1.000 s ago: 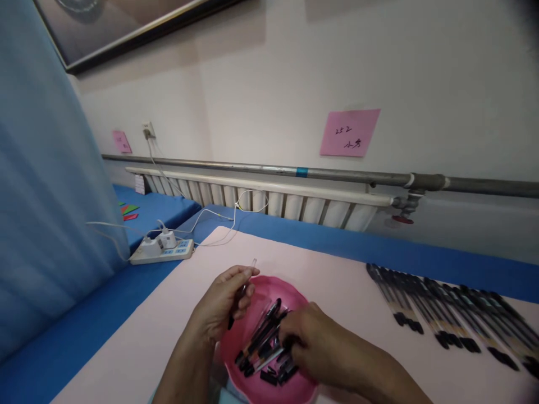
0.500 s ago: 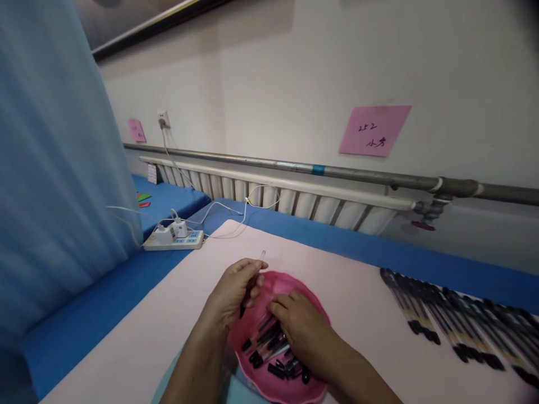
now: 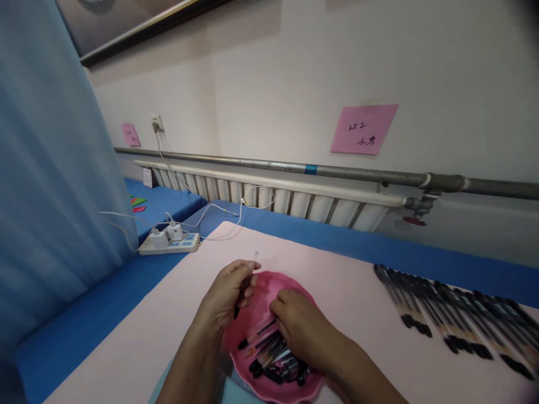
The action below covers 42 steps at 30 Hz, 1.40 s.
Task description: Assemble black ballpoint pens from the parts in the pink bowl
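Observation:
My left hand (image 3: 231, 285) is closed around a clear pen barrel (image 3: 255, 256), whose see-through end sticks up past the thumb and forefinger. A dark end shows below the same fist. Just beneath is a pink bowl (image 3: 264, 278) with a wavy rim, and pen parts (image 3: 266, 348), clear tubes, thin refills and black caps, lie jumbled in it. My right hand (image 3: 300, 325) reaches into the bowl over these parts with its fingers curled. Its fingertips are partly hidden, and I cannot make out what they hold.
Several assembled pens (image 3: 455, 314) with black caps lie in a slanted row at the right of the pale pink sheet (image 3: 138, 331). A white power strip (image 3: 187, 242) with plugs and cables sits at the left. Behind run a radiator (image 3: 252, 193) and a pipe (image 3: 269, 164).
The view has shifted slightly, so everything sits a bit further left. My right hand has moved a little within the bowl and some parts have shifted. The left hand keeps its hold on the barrel.

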### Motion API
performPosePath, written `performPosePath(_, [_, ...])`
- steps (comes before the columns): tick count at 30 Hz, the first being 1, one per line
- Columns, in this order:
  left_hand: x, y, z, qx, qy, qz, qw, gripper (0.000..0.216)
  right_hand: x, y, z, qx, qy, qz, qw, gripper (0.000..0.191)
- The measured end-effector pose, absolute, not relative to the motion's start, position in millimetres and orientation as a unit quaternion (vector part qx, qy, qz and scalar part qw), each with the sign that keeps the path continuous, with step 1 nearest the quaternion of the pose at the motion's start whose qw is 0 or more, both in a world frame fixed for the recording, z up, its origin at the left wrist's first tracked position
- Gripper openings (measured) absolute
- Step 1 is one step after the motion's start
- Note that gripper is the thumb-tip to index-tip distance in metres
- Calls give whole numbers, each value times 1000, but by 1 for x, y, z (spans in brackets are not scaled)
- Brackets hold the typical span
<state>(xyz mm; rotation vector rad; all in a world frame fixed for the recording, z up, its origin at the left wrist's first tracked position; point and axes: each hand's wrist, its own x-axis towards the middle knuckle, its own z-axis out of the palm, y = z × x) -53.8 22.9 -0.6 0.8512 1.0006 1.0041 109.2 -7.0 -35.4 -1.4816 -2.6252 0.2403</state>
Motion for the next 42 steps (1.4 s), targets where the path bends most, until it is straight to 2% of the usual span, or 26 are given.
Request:
performPosePath(8, [-54,22,-1,383,447,451,671,28,112,-6,-35,-497,-856,120,73,14])
performPosePath(15, [-55,22,1,388,448,458,663,27,127,-4,-20,-514,-830,145,161,19])
performPosePath(21, [-56,22,2,384,448,456,666,28,125,-12,-8,-509,-838,185,72,21])
performPosePath(26, [-54,21,5,385,450,454,665,28,115,-14,-17,-518,-843,145,23,24])
performPosePath(36, [-52,21,4,389,457,450,661,20,95,-19,-25,-497,-862,99,3,19])
performPosePath(42, [-49,20,2,399,460,451,652,19,92,-17,-33,-487,-869,85,37,15])
